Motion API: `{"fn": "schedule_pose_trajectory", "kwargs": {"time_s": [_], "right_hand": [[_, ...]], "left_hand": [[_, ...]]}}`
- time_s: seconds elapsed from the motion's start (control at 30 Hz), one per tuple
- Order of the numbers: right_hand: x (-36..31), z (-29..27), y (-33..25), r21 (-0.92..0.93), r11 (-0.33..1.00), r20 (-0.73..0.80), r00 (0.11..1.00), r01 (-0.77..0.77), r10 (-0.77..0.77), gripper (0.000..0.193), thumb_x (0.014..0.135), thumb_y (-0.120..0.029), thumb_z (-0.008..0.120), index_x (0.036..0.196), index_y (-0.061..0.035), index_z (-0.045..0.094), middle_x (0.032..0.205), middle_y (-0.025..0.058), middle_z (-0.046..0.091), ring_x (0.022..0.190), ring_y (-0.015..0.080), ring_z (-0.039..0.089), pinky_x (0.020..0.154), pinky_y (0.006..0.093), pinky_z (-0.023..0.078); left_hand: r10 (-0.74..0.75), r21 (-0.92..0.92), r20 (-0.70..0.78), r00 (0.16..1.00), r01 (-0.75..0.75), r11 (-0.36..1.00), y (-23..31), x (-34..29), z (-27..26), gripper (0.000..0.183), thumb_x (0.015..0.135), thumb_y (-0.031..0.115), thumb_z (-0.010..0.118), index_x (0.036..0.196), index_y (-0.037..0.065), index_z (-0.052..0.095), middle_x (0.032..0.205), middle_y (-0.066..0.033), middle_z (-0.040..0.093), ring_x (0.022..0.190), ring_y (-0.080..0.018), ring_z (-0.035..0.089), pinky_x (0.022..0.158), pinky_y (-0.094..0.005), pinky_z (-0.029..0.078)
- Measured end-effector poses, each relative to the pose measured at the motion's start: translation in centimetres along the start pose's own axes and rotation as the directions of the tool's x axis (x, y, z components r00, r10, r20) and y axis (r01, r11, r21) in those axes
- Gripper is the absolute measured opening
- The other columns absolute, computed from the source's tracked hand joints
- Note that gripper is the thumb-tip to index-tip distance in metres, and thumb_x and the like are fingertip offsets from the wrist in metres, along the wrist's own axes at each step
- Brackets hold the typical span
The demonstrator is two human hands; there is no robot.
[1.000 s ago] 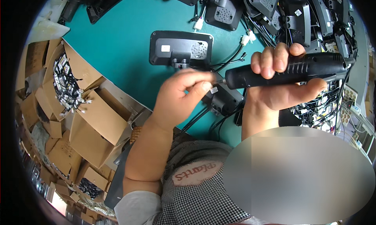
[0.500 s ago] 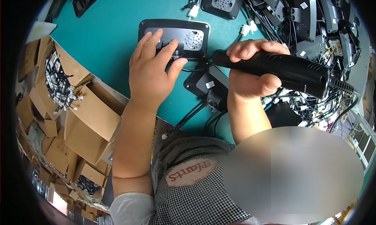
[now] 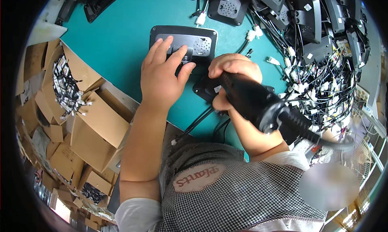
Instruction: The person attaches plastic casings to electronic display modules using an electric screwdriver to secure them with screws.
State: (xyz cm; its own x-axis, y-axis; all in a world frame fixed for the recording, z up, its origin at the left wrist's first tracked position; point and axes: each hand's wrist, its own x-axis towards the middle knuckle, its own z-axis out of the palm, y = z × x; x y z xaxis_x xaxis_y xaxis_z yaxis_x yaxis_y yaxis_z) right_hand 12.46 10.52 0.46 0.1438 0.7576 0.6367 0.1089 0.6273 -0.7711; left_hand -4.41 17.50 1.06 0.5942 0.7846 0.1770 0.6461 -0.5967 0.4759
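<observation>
A black device housing [image 3: 161, 30] with a grey, perforated back panel lies on the green work surface in front of me. My left hand [image 3: 163, 80] rests on it with spread fingers, thumb and forefinger on either side of a dark raised bracket [image 3: 186, 55]. My right hand [image 3: 236, 68] grips a black, corded electric screwdriver [image 3: 250, 98] just right of the housing. The tool slants with its corded end toward the lower right; its tip is hidden by my hand. Beneath the right hand lies a second black housing [image 3: 205, 87], partly covered, with cables trailing toward me.
More black housings [image 3: 228, 7] crowd the back right. A heap of black cables with white connectors [image 3: 323, 86] covers the right side. Open cardboard boxes [image 3: 99, 127] stand at the left, one holding cable bundles [image 3: 66, 86]. A fan [image 3: 357, 151] is at the lower right.
My right hand has moved left and turned the screwdriver, so its corded end now points toward the lower right. My left hand stays on the housing. The whole view has shifted slightly.
</observation>
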Motion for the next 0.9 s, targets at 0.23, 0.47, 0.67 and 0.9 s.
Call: {"fn": "schedule_pose_trajectory", "kwargs": {"time_s": [0.23, 0.47, 0.67, 0.9], "right_hand": [[1.4, -2.4, -5.9, 0.403, 0.904, -0.567, 0.735, -0.145, 0.371, 0.057, 0.072, -0.033, 0.081, 0.106, -0.0010, 0.047, 0.074, 0.0103, 0.058, 0.064, 0.0202, 0.057, 0.059, 0.0310, 0.049], [-0.8, -9.9, -21.2, 0.163, 0.983, -0.567, 0.823, 0.084, 0.024, 0.071, 0.077, -0.065, 0.062, 0.112, -0.0049, 0.049, 0.079, 0.0072, 0.055, 0.060, 0.0190, 0.054, 0.060, 0.0356, 0.048], [-7.9, -15.8, -35.9, -0.040, 0.991, -0.686, 0.717, 0.130, -0.122, 0.079, 0.075, -0.071, 0.060, 0.115, -0.0039, 0.047, 0.076, 0.0059, 0.053, 0.059, 0.0162, 0.053, 0.055, 0.0316, 0.047], [-16.4, -16.8, -43.5, -0.118, 0.982, -0.783, 0.594, 0.151, -0.185, 0.076, 0.077, -0.067, 0.061, 0.115, -0.0023, 0.047, 0.078, 0.0079, 0.053, 0.060, 0.0189, 0.054, 0.058, 0.0332, 0.048]], "left_hand": [[0.030, 0.026, 0.029, 0.999, -0.030, 0.999, 0.4, -0.1, 0.1, 0.036, 0.077, 0.031, 0.072, 0.108, 0.012, 0.068, 0.127, -0.0156, 0.055, 0.120, -0.0358, 0.048, 0.098, -0.0439, 0.041], [0.155, -0.022, 0.050, 0.987, -0.154, 0.988, 8.8, 0.6, -1.3, 0.036, 0.080, 0.028, 0.070, 0.110, 0.007, 0.067, 0.122, -0.0152, 0.058, 0.119, -0.0346, 0.049, 0.098, -0.0428, 0.040], [0.542, -0.517, 0.074, 0.837, -0.433, 0.739, 24.3, -0.4, -0.3, 0.026, 0.076, 0.015, 0.071, 0.099, 0.005, 0.068, 0.100, -0.0130, 0.066, 0.095, -0.0314, 0.060, 0.085, -0.0399, 0.047], [0.875, -0.647, 0.189, 0.446, -0.614, 0.453, 37.3, -5.6, 4.5, 0.032, 0.074, 0.014, 0.072, 0.105, 0.007, 0.066, 0.102, -0.0109, 0.064, 0.095, -0.0294, 0.060, 0.082, -0.0403, 0.048]]}}
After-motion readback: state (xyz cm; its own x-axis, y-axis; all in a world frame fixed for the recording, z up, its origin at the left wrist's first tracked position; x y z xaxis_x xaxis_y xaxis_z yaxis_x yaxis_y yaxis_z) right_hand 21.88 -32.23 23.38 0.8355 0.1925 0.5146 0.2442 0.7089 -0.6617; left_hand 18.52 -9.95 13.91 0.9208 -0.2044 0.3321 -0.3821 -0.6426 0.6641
